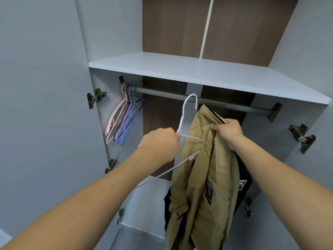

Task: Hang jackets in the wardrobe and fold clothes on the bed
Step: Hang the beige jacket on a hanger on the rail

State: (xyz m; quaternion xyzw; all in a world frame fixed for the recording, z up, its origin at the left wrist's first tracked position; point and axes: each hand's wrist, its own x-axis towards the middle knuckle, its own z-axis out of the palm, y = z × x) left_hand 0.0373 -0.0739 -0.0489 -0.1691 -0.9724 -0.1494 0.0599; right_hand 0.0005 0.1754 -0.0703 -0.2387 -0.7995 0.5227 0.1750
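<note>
Centre: left hand (160, 143) grips white wire hanger (185, 123) at its neck, hook below the rail (198, 100) | Right of centre: right hand (228, 133) clutches khaki jacket (201, 177) near collar, dark garment (243, 179) behind it | Left: coloured hangers (124, 114) bunched at rail end | Above: white shelf (180, 69)

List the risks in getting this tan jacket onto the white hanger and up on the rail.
The white hanger has one arm inside the tan jacket; the far shoulder may slip off. The right hand pinches only the bunched collar, so the jacket could sag or drop. The hook hangs below the rail, unhooked, steadied only by the left hand.
</note>
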